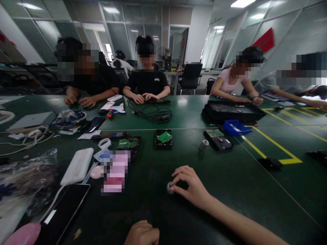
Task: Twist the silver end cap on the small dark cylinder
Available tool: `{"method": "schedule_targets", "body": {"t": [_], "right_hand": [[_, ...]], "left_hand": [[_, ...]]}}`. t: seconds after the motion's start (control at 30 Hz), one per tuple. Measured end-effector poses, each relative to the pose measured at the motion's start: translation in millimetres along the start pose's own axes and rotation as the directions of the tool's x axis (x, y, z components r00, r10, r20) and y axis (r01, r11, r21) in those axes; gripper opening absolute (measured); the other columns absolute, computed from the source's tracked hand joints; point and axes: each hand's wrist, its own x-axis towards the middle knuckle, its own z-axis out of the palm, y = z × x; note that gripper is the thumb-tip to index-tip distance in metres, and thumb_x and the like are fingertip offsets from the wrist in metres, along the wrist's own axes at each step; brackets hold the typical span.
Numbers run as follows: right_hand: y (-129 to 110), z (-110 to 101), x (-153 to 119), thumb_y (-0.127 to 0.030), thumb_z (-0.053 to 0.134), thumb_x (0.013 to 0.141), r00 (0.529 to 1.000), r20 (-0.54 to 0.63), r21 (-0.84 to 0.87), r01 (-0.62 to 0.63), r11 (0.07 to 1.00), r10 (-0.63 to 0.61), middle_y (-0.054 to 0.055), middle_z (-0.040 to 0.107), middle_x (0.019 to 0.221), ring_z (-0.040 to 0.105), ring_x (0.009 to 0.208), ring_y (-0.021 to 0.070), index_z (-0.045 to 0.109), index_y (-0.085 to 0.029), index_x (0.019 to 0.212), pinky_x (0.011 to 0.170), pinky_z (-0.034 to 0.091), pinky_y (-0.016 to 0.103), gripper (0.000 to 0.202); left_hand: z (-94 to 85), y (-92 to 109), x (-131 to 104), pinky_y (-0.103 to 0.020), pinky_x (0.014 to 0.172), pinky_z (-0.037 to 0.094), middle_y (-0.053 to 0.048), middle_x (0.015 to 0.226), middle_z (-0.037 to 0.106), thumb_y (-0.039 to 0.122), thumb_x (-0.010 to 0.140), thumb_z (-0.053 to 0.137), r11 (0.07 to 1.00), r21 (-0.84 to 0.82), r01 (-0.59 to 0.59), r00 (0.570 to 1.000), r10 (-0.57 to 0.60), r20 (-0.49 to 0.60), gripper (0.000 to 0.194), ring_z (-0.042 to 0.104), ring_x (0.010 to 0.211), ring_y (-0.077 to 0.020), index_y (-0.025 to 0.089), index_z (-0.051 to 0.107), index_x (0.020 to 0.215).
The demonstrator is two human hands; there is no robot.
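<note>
My right hand (191,187) reaches in from the right, thumb and forefinger pinching a small round metal piece (169,188) at the tabletop. Fingers curled, my left hand (143,233) rests at the bottom edge; whatever it holds, if anything, is hidden. Beyond my right hand a silver metal cylinder (204,145) stands on the green table (217,183). Farther off lie a black hard drive (163,144) with a loose-looking green circuit board (165,136), a second hard drive (219,139) to its right, and a third hard drive (136,144) to its left.
On the left are a phone (67,211), a white power bank (78,166), a clear plastic bag (38,180) and an electric screwdriver (112,135). A blue bin (236,128) and black tray (233,110) stand at the back right. Several people sit opposite, near a coiled black cable (158,114).
</note>
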Motion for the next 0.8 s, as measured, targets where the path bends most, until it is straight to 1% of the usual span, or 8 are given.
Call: {"method": "schedule_targets", "body": {"t": [0.1, 0.2, 0.27, 0.33, 0.47, 0.6, 0.7, 0.8], "right_hand": [[-0.6, -1.5, -0.2, -0.04, 0.076, 0.077, 1.0, -0.019, 0.001, 0.005, 1.0, -0.005, 0.005, 0.067, 0.105, 0.058, 0.104, 0.0244, 0.07, -0.025, 0.093, 0.089, 0.044, 0.041, 0.022], [-1.9, -3.3, -1.1, -0.035, 0.069, 0.086, 0.999, 0.019, -0.011, 0.044, 0.999, -0.044, 0.005, 0.066, 0.112, 0.057, 0.107, 0.0243, 0.072, -0.031, 0.103, 0.091, 0.043, 0.043, 0.018], [-2.0, -3.1, -1.6, -0.033, 0.065, 0.089, 0.998, 0.032, -0.014, 0.059, 0.998, -0.058, 0.003, 0.066, 0.113, 0.056, 0.108, 0.0242, 0.073, -0.034, 0.1, 0.091, 0.043, 0.044, 0.014], [-1.3, -1.3, -2.0, -0.031, 0.065, 0.089, 0.998, 0.022, -0.009, 0.06, 0.998, -0.059, 0.003, 0.067, 0.11, 0.057, 0.106, 0.024, 0.074, -0.033, 0.096, 0.091, 0.043, 0.043, 0.012], [0.9, 6.3, -3.2, -0.025, 0.064, 0.09, 0.997, -0.032, 0.024, 0.065, 0.998, -0.064, 0.003, 0.068, 0.103, 0.058, 0.102, 0.0221, 0.073, -0.029, 0.096, 0.091, 0.043, 0.041, 0.011], [0.2, 10.7, -2.5, -0.027, 0.063, 0.09, 0.994, -0.086, 0.055, 0.08, 0.995, -0.075, 0.003, 0.068, 0.096, 0.059, 0.1, 0.0221, 0.073, -0.028, 0.094, 0.09, 0.043, 0.04, 0.01], [0.8, 5.0, -1.7, -0.028, 0.063, 0.091, 0.987, -0.129, 0.085, 0.103, 0.991, -0.092, 0.003, 0.068, 0.095, 0.059, 0.099, 0.0218, 0.073, -0.028, 0.094, 0.09, 0.044, 0.04, 0.01], [10.2, -6.6, -4.5, -0.028, 0.063, 0.091, 0.981, -0.173, 0.062, 0.094, 0.994, -0.082, 0.004, 0.067, 0.095, 0.058, 0.101, 0.0228, 0.073, -0.028, 0.093, 0.09, 0.043, 0.041, 0.011]], "left_hand": [[-1.9, 0.5, 3.1, -0.03, 0.045, 0.026, 0.002, 0.035, 0.041, 0.053, 0.098, -0.001, 1.0, 0.003, 0.012, 0.999, -0.012, 0.029, 0.07, 0.039, 0.033, -0.0116, 0.02, 0.036, 0.048], [-2.4, 0.3, 4.5, -0.03, 0.044, 0.027, 0.003, 0.034, 0.041, 0.055, 0.098, 0.0, 1.0, -0.026, 0.009, 0.999, -0.008, 0.034, 0.07, 0.038, 0.032, -0.0114, 0.02, 0.034, 0.048], [-1.7, -0.2, 3.8, -0.029, 0.044, 0.027, 0.003, 0.035, 0.041, 0.054, 0.098, 0.001, 1.0, -0.026, 0.004, 1.0, -0.003, 0.029, 0.07, 0.038, 0.031, -0.011, 0.02, 0.034, 0.048], [-0.7, -1.0, 2.0, -0.029, 0.044, 0.027, 0.003, 0.036, 0.042, 0.053, 0.099, 0.001, 1.0, -0.011, 0.001, 1.0, -0.001, 0.025, 0.07, 0.038, 0.032, -0.0109, 0.02, 0.035, 0.048], [0.6, -2.8, -1.9, -0.029, 0.046, 0.028, 0.003, 0.037, 0.042, 0.053, 0.099, 0.002, 1.0, -0.001, -0.009, 1.0, 0.009, 0.017, 0.07, 0.038, 0.032, -0.0104, 0.019, 0.039, 0.05], [-0.3, -2.6, -1.0, -0.028, 0.047, 0.03, 0.004, 0.037, 0.042, 0.052, 0.1, 0.004, 1.0, -0.005, -0.008, 1.0, 0.008, 0.008, 0.07, 0.039, 0.032, -0.0102, 0.019, 0.041, 0.051], [-1.7, -0.6, 2.6, -0.028, 0.046, 0.029, 0.004, 0.036, 0.041, 0.051, 0.1, 0.003, 1.0, 0.008, -0.018, 1.0, 0.018, -0.003, 0.069, 0.039, 0.032, -0.01, 0.019, 0.038, 0.05], [-2.2, 0.1, 4.8, -0.028, 0.044, 0.029, 0.004, 0.035, 0.041, 0.05, 0.101, 0.004, 0.999, 0.015, -0.035, 0.999, 0.035, -0.013, 0.069, 0.04, 0.032, -0.0099, 0.019, 0.036, 0.049]]}}
